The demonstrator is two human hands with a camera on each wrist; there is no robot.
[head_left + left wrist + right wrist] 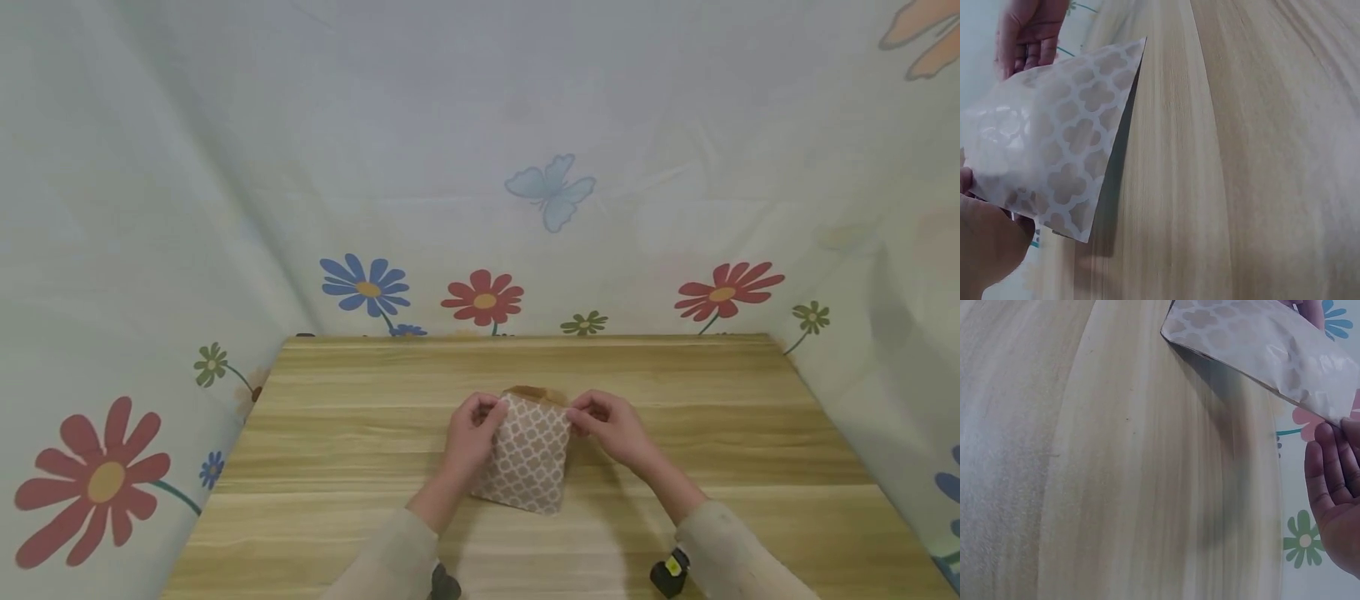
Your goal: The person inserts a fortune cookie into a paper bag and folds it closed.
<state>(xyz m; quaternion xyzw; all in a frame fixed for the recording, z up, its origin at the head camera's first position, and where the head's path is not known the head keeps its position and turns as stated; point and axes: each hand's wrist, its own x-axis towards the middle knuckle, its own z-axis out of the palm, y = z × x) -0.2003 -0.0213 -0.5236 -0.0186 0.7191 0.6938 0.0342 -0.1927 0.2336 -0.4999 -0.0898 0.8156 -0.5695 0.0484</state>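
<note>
Quatrefoil-print bag (528, 458), tan with white lattice, held over the middle of the wood-grain table (337, 467), between both hands. Brown material (536, 392) shows along its far edge; can't tell if flap or inside. Bag tilted, shadow beneath; contact of near edge with table unclear. Surface looks slightly shiny and creased toward the far end in the wrist views.

Left hand (472, 429): pinching the far left corner, thumb on the printed face. Right hand (611, 425): pinching the far right corner between thumb and index; remaining fingers loosely bent, seen in the right wrist view. Both forearms come in from the near side, pale sleeves (738, 554) on each. Black device with yellow patch (670, 573) at right cuff; second dark device (445, 583) at left cuff, partly cut off.

Pale printed curtain (420, 125) around far, left and right sides. On far side: light-blue butterfly (553, 192), blue flower (367, 287) left, red flower (483, 298) near middle, another red flower (723, 292) right. Large red flower (105, 482) on left side. Orange winged print (926, 33) cut off at far right, top.
</note>
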